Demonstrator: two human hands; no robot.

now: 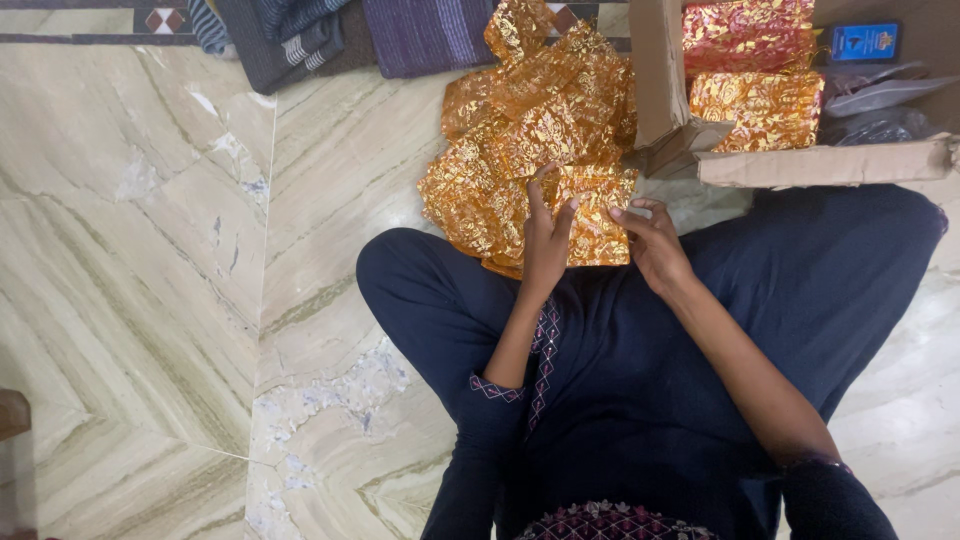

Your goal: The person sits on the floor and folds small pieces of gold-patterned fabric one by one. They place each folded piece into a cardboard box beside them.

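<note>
Left hand, right hand grip gold pouch; pouch heap beside cardboard box.

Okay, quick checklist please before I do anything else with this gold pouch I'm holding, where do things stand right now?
1. Both hands on the gold pouch: ok. Left hand and right hand grip its opposite edges.
2. Pouch clear of the loose pile of gold pouches: not ok, it overlaps the pile.
3. Cardboard box close by: ok, beside the right knee, flap open.
4. Room in the box: cannot tell; red-gold packets fill the visible part.
5. Pouch empty or filled: cannot tell.
</note>
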